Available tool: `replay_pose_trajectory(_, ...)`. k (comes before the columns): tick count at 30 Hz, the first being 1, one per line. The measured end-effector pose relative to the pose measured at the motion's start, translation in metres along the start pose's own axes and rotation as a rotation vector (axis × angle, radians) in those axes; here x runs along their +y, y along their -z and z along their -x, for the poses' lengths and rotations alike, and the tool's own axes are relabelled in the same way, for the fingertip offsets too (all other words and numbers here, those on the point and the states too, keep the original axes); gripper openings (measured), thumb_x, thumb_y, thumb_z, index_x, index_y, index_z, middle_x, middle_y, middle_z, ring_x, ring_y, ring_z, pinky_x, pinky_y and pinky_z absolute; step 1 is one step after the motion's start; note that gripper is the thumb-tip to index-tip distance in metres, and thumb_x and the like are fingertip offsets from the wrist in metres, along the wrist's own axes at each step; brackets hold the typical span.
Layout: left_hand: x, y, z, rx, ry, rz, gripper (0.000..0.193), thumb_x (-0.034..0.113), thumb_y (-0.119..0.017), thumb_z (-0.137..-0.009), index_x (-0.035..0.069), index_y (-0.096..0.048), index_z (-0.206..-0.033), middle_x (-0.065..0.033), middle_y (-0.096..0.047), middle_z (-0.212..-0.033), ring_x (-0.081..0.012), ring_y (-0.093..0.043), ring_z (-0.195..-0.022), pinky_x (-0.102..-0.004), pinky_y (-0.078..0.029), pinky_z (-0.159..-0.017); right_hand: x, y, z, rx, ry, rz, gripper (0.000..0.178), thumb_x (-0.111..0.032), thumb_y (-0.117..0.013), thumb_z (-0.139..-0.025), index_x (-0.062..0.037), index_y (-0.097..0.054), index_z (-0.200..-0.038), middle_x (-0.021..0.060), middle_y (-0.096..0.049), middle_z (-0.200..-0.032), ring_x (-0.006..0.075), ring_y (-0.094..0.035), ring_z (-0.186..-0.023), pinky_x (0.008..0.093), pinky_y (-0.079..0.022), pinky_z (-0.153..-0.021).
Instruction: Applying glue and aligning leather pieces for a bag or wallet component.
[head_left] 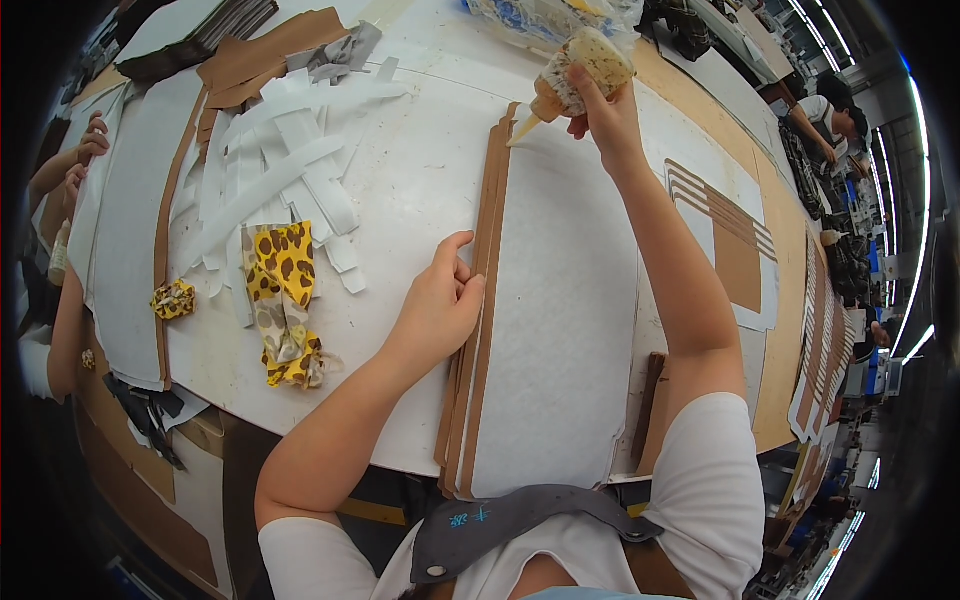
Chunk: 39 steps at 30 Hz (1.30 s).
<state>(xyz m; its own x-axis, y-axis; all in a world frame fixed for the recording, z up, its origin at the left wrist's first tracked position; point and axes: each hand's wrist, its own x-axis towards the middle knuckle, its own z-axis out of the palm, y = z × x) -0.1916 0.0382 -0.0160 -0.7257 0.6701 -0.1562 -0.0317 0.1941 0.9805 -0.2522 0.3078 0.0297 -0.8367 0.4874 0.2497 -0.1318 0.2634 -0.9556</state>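
A stack of long white panels (560, 300) with brown edges lies before me, the layers stepped along its left side. High over its far end my right hand (608, 115) is closed around a squeeze bottle (590, 70) stained with residue. The bottle is tilted, and its pointed nozzle reaches down to the brown strip at the top panel's far left corner; I cannot tell whether it touches. My left hand (440, 305) rests by the left edge of the stack, fingers loosely bent and apart, with the fingertips at the brown edge and nothing held.
Left of the stack lie a leopard-print cloth (282, 290) and a heap of white strips (290, 165). Brown sheets (260, 65) sit behind them. Another person's hands (88, 150) hold a panel at far left. Brown-and-white pieces (735, 260) lie to the right.
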Motion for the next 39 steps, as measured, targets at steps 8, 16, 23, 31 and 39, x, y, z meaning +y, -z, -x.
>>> replay_pose_trajectory(8,-0.001,0.000,0.000,0.005,-0.005,-0.014,0.044,0.006,-0.050,-0.087,-0.003,-0.037,-0.128,0.0000,-0.044,-0.073,-0.0047,-0.040,-0.061,-0.0204,-0.035,-0.056,-0.005,-0.002,0.016,-0.017,-0.030,-0.005,0.046,-0.035,-0.067,-0.081,-0.0011,-0.046,-0.104,0.0079,-0.058,-0.071,0.0103,-0.050,-0.041,0.0221,-0.040,-0.035)
replay_pose_trajectory(16,-0.002,-0.001,-0.001,0.014,-0.010,-0.007,0.044,0.006,-0.050,-0.086,-0.002,-0.037,-0.128,0.0001,-0.045,-0.074,-0.0049,-0.040,-0.062,-0.0203,-0.036,-0.056,-0.006,0.000,0.038,-0.044,-0.097,-0.080,0.047,-0.033,-0.067,-0.082,-0.0009,-0.043,-0.105,0.0084,-0.057,-0.073,0.0103,-0.049,-0.041,0.0225,-0.039,-0.033)
replay_pose_trajectory(23,0.000,-0.001,0.000,0.012,0.015,0.007,0.044,0.006,-0.050,-0.086,-0.002,-0.038,-0.128,0.0002,-0.045,-0.074,-0.0050,-0.040,-0.062,-0.0205,-0.036,-0.057,-0.008,-0.003,0.055,0.009,-0.137,-0.088,0.049,-0.040,-0.065,-0.081,-0.0013,-0.045,-0.104,0.0078,-0.057,-0.072,0.0107,-0.049,-0.042,0.0226,-0.038,-0.034)
replay_pose_trajectory(31,-0.002,-0.001,-0.002,0.017,0.009,-0.009,0.044,0.007,-0.051,-0.086,-0.002,-0.038,-0.127,0.0005,-0.044,-0.074,-0.0049,-0.039,-0.063,-0.0201,-0.036,-0.059,-0.004,0.001,0.068,0.005,-0.170,-0.158,0.051,-0.040,-0.065,-0.082,0.0000,-0.045,-0.107,0.0084,-0.058,-0.077,0.0106,-0.049,-0.042,0.0223,-0.039,-0.033)
replay_pose_trajectory(39,-0.001,-0.001,-0.001,0.020,0.011,-0.004,0.044,0.006,-0.050,-0.086,-0.002,-0.038,-0.127,0.0005,-0.045,-0.074,-0.0048,-0.039,-0.063,-0.0197,-0.036,-0.059,-0.007,-0.002,0.095,0.009,-0.234,-0.186,0.056,-0.044,-0.065,-0.080,-0.0008,-0.044,-0.109,0.0082,-0.057,-0.079,0.0103,-0.049,-0.044,0.0225,-0.037,-0.032)
